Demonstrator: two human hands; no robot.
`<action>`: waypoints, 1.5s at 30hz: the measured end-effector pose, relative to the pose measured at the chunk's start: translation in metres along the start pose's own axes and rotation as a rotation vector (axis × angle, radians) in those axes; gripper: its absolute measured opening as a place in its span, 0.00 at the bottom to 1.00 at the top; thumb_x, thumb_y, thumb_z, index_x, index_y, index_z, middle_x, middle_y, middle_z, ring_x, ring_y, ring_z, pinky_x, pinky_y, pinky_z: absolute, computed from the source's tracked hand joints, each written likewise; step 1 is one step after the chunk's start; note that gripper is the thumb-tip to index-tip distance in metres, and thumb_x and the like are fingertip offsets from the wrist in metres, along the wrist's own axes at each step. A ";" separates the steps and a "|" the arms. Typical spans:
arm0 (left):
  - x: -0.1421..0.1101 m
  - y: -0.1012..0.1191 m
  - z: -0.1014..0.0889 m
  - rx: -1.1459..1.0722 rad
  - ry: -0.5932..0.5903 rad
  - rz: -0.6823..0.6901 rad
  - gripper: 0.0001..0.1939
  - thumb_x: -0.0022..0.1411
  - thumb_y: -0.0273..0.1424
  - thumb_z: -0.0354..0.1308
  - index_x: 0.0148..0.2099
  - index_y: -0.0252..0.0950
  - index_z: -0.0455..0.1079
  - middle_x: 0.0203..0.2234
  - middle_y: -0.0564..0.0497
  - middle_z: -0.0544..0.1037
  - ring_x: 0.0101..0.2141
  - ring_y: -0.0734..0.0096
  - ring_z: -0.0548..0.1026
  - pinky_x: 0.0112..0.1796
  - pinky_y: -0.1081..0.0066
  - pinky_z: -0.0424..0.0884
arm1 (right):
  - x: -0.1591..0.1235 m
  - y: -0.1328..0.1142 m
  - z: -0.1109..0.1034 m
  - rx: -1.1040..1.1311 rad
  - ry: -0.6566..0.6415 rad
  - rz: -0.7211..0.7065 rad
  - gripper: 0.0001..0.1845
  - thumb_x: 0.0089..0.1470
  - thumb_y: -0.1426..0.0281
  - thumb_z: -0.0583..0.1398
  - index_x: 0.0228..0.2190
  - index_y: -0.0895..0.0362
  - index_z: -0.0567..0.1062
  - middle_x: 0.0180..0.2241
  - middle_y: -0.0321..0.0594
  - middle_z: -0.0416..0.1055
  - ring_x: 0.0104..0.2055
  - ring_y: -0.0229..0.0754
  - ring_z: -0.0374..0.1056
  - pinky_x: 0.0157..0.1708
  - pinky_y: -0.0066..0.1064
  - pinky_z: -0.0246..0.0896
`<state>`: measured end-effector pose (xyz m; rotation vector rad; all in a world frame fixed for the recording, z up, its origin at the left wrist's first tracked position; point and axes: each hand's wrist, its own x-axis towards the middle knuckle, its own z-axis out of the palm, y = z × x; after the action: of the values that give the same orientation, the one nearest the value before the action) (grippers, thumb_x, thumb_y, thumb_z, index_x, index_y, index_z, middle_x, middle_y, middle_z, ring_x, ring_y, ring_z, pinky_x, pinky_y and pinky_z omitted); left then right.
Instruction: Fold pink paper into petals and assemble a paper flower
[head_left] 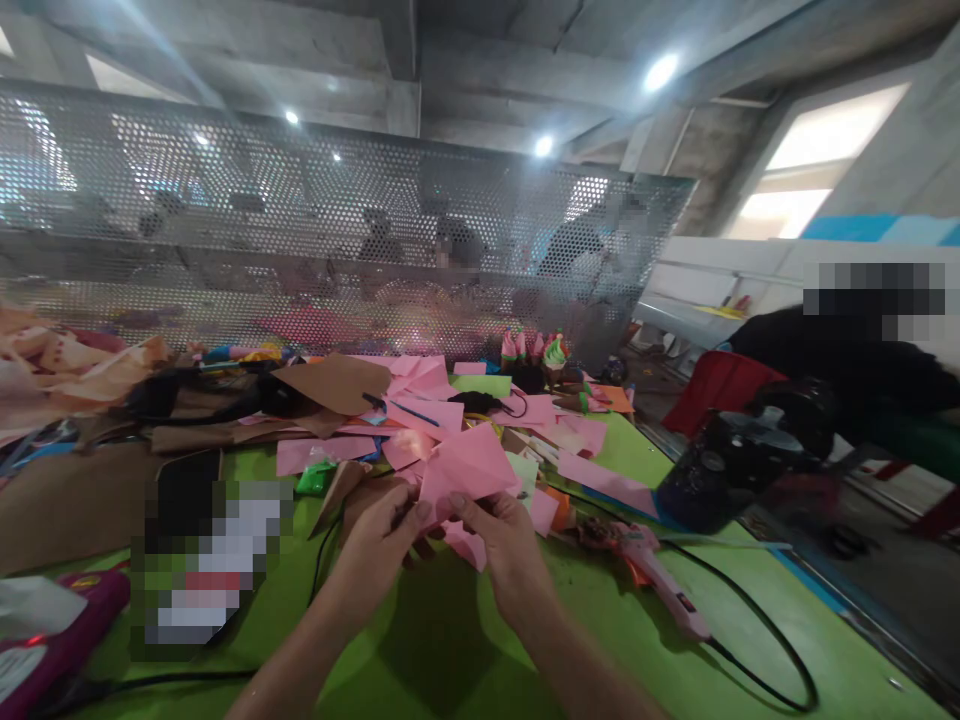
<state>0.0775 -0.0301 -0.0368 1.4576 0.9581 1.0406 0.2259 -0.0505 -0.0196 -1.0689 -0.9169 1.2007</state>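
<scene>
Between my two hands a sheet of pink paper [469, 462] is held up over the table. My left hand [394, 525] pinches its lower left edge, thumb on top. At the lower right edge my right hand [499, 530] grips the same sheet, thumb also on top. A small pink piece [466, 545] shows just under the sheet between the hands; whether it is joined to the sheet I cannot tell. Loose pink sheets [420, 380] and brown paper [337, 383] lie in a heap behind it.
A pink glue gun [660, 575] with a looping black cord lies at the right on the green table [600, 640]. A dark container [705, 470] stands by the right edge. Small pink and green figures [553, 352] stand at the back, before a perforated metal screen [337, 230]. A person sits at far right.
</scene>
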 end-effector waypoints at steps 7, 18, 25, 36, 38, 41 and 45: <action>-0.007 0.012 0.001 -0.324 -0.038 -0.177 0.21 0.57 0.49 0.60 0.36 0.34 0.71 0.27 0.50 0.78 0.22 0.75 0.71 0.26 0.74 0.68 | 0.001 -0.002 0.000 -0.017 0.075 -0.035 0.18 0.36 0.57 0.72 0.23 0.58 0.78 0.23 0.40 0.74 0.27 0.40 0.65 0.29 0.30 0.59; 0.000 0.003 0.001 -0.203 -0.028 -0.087 0.24 0.54 0.51 0.61 0.27 0.34 0.67 0.20 0.54 0.73 0.19 0.78 0.68 0.23 0.76 0.65 | 0.001 0.000 0.000 0.055 0.062 -0.012 0.17 0.35 0.60 0.72 0.21 0.58 0.77 0.21 0.37 0.71 0.26 0.38 0.64 0.29 0.30 0.58; 0.003 0.000 -0.001 -0.081 0.017 0.004 0.23 0.57 0.50 0.58 0.25 0.35 0.65 0.18 0.55 0.70 0.17 0.77 0.66 0.19 0.76 0.61 | 0.001 -0.002 -0.001 0.000 0.079 -0.030 0.18 0.36 0.57 0.72 0.21 0.58 0.77 0.21 0.38 0.72 0.27 0.40 0.64 0.29 0.31 0.59; 0.006 -0.009 -0.001 -0.085 0.049 -0.007 0.21 0.54 0.49 0.60 0.26 0.37 0.63 0.17 0.59 0.62 0.18 0.78 0.61 0.20 0.77 0.58 | 0.000 -0.001 -0.001 -0.090 0.094 -0.058 0.18 0.39 0.56 0.70 0.22 0.58 0.78 0.23 0.40 0.73 0.28 0.41 0.64 0.30 0.30 0.58; 0.005 -0.008 0.000 -0.092 0.042 -0.012 0.21 0.55 0.49 0.60 0.26 0.37 0.62 0.16 0.59 0.62 0.18 0.78 0.61 0.20 0.76 0.58 | 0.001 0.000 -0.001 -0.079 0.097 -0.056 0.17 0.38 0.56 0.70 0.22 0.58 0.78 0.22 0.40 0.73 0.27 0.40 0.63 0.29 0.30 0.58; 0.004 -0.005 0.002 -0.113 0.029 0.006 0.21 0.57 0.49 0.58 0.26 0.37 0.61 0.19 0.57 0.67 0.21 0.75 0.66 0.24 0.75 0.64 | 0.001 0.002 0.000 -0.078 0.090 -0.049 0.18 0.38 0.56 0.70 0.21 0.59 0.78 0.21 0.39 0.72 0.26 0.39 0.62 0.28 0.29 0.57; 0.002 -0.001 0.005 -0.144 0.064 0.036 0.21 0.59 0.49 0.57 0.28 0.38 0.60 0.27 0.53 0.72 0.27 0.71 0.71 0.29 0.72 0.71 | -0.001 0.008 0.003 -0.063 0.019 -0.006 0.20 0.38 0.54 0.70 0.21 0.59 0.77 0.20 0.37 0.70 0.23 0.37 0.60 0.27 0.29 0.55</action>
<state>0.0827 -0.0294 -0.0378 1.3340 0.8862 1.1642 0.2211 -0.0509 -0.0263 -1.1256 -0.9480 1.1617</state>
